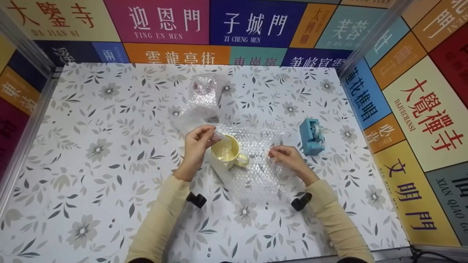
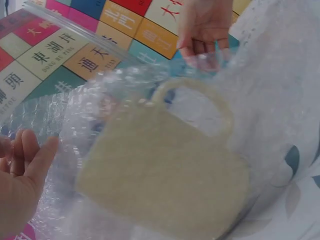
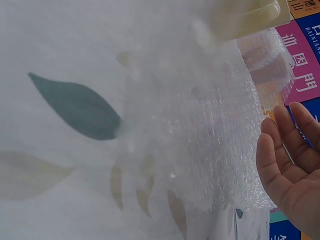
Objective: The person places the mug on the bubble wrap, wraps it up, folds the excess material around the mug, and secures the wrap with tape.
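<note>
A yellow mug (image 1: 225,150) lies on a sheet of bubble wrap (image 1: 256,175), its handle toward the right. Part of the sheet is folded up over the mug. My left hand (image 1: 196,148) pinches a raised edge of the wrap at the mug's upper left. The left wrist view shows the mug (image 2: 165,170) through the clear film, close to the left hand (image 2: 22,175). Over the sheet's right part is my right hand (image 1: 290,160), fingers loosely bent. From the right wrist, the right hand (image 3: 295,165) appears beside the wrap with nothing visibly held.
To the right stands a blue tape dispenser (image 1: 311,137) with a roll in it. Behind the mug lies another bubble-wrapped bundle (image 1: 204,93), its contents unclear. Printed panels (image 1: 256,25) border the flower-patterned table (image 1: 139,215) at the back and sides.
</note>
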Demonstrator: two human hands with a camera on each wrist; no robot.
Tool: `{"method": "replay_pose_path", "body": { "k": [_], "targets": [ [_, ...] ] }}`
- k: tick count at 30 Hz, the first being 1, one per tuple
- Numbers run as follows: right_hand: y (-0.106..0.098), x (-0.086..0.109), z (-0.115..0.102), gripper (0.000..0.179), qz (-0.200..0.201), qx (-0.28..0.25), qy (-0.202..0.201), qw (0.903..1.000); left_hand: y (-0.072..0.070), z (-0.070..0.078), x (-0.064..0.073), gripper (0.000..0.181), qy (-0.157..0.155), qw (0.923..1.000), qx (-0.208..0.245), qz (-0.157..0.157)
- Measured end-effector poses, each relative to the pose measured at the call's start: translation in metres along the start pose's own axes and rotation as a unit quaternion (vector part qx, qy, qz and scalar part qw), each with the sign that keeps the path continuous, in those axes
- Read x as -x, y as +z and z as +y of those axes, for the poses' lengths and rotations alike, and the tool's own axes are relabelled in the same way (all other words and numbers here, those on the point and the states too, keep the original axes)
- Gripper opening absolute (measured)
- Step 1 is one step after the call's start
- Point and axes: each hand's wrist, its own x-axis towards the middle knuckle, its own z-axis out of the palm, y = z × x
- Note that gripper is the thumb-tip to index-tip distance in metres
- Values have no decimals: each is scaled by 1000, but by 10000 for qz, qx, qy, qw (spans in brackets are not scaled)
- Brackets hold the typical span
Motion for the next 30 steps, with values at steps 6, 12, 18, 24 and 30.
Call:
{"method": "replay_pose_path", "body": {
  "k": [6,12,18,24,30],
  "targets": [
    [-3,1,1,29,93,182,93,9997,0,-14,-4,10,279,9920,-1085,-576],
    [-1,6,-9,28,119,255,156,9995,-4,-14,-4,40,1489,9141,-3250,-1914],
    [2,13,-22,28,34,118,165,9998,-7,-13,-1,42,3043,7434,-5227,-2855],
    [0,14,-24,27,99,247,178,9995,-18,2,3,32,3451,5584,-6732,-3403],
    [-5,12,-16,27,112,246,179,9995,-18,13,8,46,3476,4138,-7553,-3708]
  ]
}}
